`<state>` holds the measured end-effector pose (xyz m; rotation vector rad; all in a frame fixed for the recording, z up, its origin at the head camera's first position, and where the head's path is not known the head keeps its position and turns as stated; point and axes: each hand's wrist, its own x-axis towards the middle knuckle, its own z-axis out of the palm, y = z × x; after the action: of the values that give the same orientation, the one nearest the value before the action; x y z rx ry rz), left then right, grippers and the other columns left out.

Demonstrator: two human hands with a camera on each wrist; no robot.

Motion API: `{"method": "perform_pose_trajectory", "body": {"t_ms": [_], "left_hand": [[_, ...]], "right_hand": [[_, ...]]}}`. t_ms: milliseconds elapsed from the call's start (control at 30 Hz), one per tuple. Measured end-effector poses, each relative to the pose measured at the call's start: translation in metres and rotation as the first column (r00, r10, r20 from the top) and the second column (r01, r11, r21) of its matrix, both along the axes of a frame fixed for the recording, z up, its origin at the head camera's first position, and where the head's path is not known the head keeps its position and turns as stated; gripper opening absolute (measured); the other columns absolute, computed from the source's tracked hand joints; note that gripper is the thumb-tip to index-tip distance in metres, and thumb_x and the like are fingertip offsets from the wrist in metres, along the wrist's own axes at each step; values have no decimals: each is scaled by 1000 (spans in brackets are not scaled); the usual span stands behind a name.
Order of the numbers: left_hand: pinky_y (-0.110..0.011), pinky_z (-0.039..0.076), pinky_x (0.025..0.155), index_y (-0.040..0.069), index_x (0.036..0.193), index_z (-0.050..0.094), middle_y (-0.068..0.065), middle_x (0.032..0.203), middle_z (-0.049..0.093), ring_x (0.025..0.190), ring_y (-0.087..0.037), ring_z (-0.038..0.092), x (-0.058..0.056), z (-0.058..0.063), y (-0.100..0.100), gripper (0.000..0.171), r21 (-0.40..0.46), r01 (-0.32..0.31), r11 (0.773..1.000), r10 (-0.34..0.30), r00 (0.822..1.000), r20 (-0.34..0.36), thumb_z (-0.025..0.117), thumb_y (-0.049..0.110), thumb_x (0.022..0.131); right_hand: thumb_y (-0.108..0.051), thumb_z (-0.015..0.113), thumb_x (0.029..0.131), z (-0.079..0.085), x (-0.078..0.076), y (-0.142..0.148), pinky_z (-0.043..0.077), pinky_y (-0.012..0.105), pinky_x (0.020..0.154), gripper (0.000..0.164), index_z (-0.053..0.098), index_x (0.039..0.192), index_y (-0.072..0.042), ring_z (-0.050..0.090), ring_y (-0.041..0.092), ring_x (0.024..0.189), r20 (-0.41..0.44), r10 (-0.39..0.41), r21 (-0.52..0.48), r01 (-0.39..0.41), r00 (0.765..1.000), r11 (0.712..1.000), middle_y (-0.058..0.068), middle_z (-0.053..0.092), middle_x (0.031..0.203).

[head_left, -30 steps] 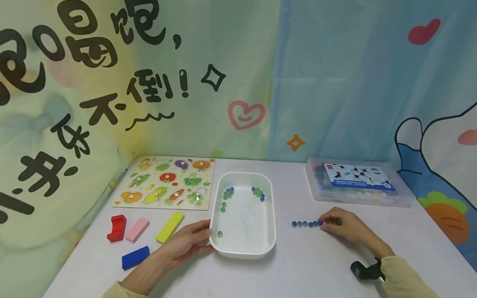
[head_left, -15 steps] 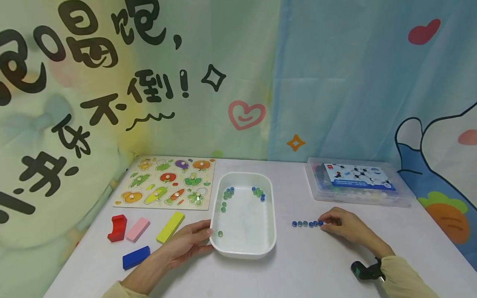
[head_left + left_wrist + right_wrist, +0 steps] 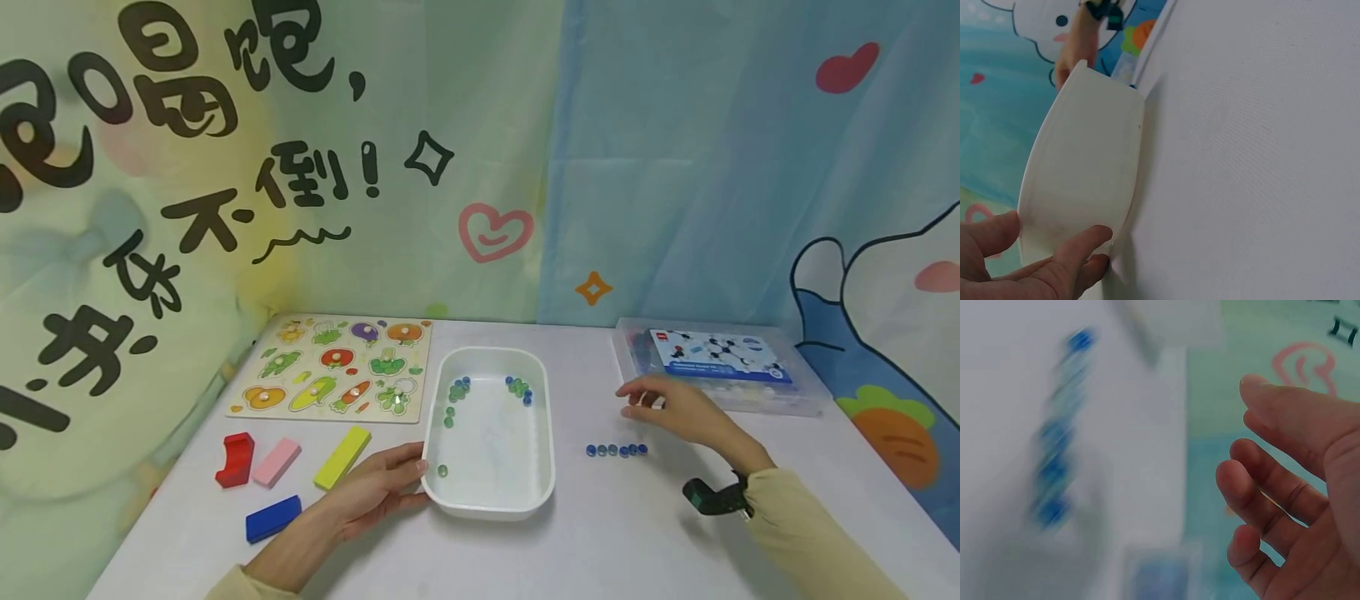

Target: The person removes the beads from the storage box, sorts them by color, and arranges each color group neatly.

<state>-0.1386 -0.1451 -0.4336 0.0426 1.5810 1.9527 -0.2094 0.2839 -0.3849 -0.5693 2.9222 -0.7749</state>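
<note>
My left hand (image 3: 382, 487) grips the near left corner of a white plastic tray (image 3: 491, 454). In the left wrist view the thumb is at the rim and the other fingers lie against the wall of the tray (image 3: 1082, 150). Green and blue glass marbles (image 3: 520, 387) sit inside, grouped at both far corners, with a lone green marble (image 3: 442, 471) near the front left. A straight row of blue and paler marbles (image 3: 624, 452) lies on the table to the right. Beyond that row hovers my right hand (image 3: 682, 410), its fingers loosely bent and holding nothing.
A wooden vegetable puzzle board (image 3: 330, 367) lies back left. Before it are red (image 3: 236, 460), pink (image 3: 277, 462), yellow (image 3: 342, 457) and blue (image 3: 273, 519) blocks. Behind my right hand stands a clear lidded box (image 3: 806, 392). A printed curtain (image 3: 675, 208) hangs behind the table.
My right hand has left the right end of the marble row and moved up and away toward the clear box. The left hand and tray have stayed in place.
</note>
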Motion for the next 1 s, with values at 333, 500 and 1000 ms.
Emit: {"method": "perform_pose_trajectory", "body": {"t_ms": [333, 500, 1000], "left_hand": [[-39, 50, 104, -3, 151, 24, -25, 153, 32, 127, -27, 53, 0, -1, -1, 67, 8, -1, 1000, 1, 1000, 4, 56, 21, 98], [-38, 51, 103, -3, 151, 23, -25, 153, 31, 126, -26, 54, 0, 0, 0, 66, 4, -5, 1000, 5, 1000, 5, 56, 21, 99], [-39, 50, 105, -5, 151, 23, -26, 154, 30, 129, -28, 52, 0, 0, -1, 66, 24, -2, 1000, 2, 1000, 4, 56, 19, 99]], "right_hand": [[-25, 70, 90, 35, -40, -101, 54, 26, 69, 28, 69, 114, -11, 61, 16, 86, -74, 196, -72, -201, 978, 977, 4, 68, 97], [-26, 68, 91, 32, -59, -148, 56, 27, 72, 26, 70, 112, -11, 62, 16, 86, -17, 274, -66, -275, 961, 959, 3, 69, 97], [-23, 69, 90, -14, -86, -225, 46, 20, 59, 24, 69, 113, -15, 57, 10, 66, 212, 157, 98, -181, 965, 979, 2, 66, 90]]}}
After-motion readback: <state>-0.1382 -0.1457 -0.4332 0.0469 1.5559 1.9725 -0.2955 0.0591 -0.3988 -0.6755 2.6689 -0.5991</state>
